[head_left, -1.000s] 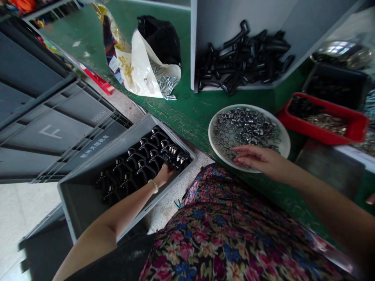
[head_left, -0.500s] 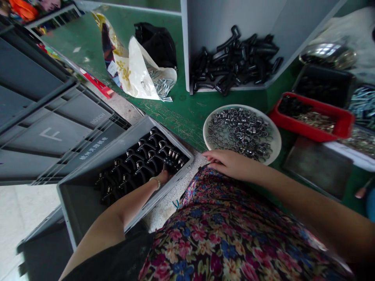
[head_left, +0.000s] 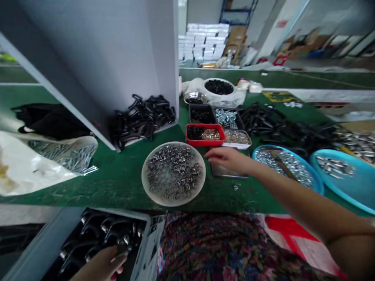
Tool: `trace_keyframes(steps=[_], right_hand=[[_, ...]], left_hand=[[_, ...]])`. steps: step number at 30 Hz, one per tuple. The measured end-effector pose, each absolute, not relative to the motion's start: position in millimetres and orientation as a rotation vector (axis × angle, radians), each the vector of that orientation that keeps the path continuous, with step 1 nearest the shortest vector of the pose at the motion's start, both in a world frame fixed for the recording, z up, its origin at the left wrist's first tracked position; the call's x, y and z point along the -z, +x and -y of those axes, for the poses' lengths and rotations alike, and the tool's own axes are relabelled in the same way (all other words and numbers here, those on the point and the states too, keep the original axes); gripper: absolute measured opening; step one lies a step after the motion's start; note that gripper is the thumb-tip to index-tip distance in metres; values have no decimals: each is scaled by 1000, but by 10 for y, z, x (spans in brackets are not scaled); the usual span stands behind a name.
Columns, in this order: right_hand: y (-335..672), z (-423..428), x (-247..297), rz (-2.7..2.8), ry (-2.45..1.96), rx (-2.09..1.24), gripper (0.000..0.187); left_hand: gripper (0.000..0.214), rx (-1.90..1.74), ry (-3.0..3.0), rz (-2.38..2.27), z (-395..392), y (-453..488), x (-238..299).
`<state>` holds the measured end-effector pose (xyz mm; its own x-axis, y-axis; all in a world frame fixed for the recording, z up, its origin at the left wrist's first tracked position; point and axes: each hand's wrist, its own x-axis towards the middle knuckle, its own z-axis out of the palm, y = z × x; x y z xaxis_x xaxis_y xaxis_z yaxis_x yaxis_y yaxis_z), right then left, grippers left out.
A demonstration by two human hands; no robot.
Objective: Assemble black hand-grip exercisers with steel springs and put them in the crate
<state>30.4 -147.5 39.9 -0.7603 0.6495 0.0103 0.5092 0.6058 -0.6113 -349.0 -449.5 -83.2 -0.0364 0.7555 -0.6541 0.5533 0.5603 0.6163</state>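
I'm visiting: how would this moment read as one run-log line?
left hand among black elbow fittings in grey crate | right hand open above steel tray | plate of metal rings beside it

This was a small-parts assembly workshop. A scuffed green worktop carried heaps of black plastic fittings and blue trays of metal fasteners, with white cartons stacked beyond.

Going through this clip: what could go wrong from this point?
The translucent round plate of metal rings sits near the front edge of the green bench, so the right hand might knock it and spill rings. A small loose metal piece might roll off the bench. The left hand might dislodge the black angled fittings in the grey plastic crate.
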Motion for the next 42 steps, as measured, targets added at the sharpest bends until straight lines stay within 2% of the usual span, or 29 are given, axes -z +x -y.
trace_keyframes(steps=[4, 8, 13, 17, 20, 23, 25, 28, 30, 34, 36, 40, 42], right_hand=[[1065, 511, -472, 2339, -1505, -371, 24], [1261, -315, -286, 2430, -1554, -337, 16], [1201, -932, 50, 2502, -1621, -429, 16], [1238, -1144, 204, 2473, -1651, -482, 13], [1295, -1129, 157, 2374, -1644, -489, 8], [1369, -937, 11, 2221, -1640, -462, 20], [1411, -692, -93, 2050, -1564, -557, 23], [1416, -170, -198, 1732, -1283, -805, 18], [1362, 221, -222, 1634, -1151, -850, 19], [1171, 882, -165, 1722, -1131, -681, 16], [1087, 1100, -105, 1793, -1133, -582, 14], [1006, 1376, 9, 1959, -1180, -377, 14], [1009, 1483, 53, 2099, -1228, -279, 19]], left_hand=[[34, -421, 1426, -1682, 3308, -3173, -149], [27, -520, 1965, -1456, 1469, -2263, -697], [17, -402, 2180, -1708, -423, -1263, -419], [16, -278, 2160, -1762, -999, -990, -48], [23, -230, 2114, -1777, -1101, -992, 129], [15, -296, 2062, -1771, -1116, -1033, 161], [19, -399, 2016, -1757, -1081, -1037, 101], [37, -587, 1947, -1702, -851, -969, -39], [36, -778, 1735, -1533, -520, -880, -100], [22, -976, 923, -931, 430, -687, -82], [17, -985, 687, -807, 870, -613, -42], [16, -1120, 515, -775, 1406, -521, 32], [28, -1186, 560, -759, 1549, -501, 70]])
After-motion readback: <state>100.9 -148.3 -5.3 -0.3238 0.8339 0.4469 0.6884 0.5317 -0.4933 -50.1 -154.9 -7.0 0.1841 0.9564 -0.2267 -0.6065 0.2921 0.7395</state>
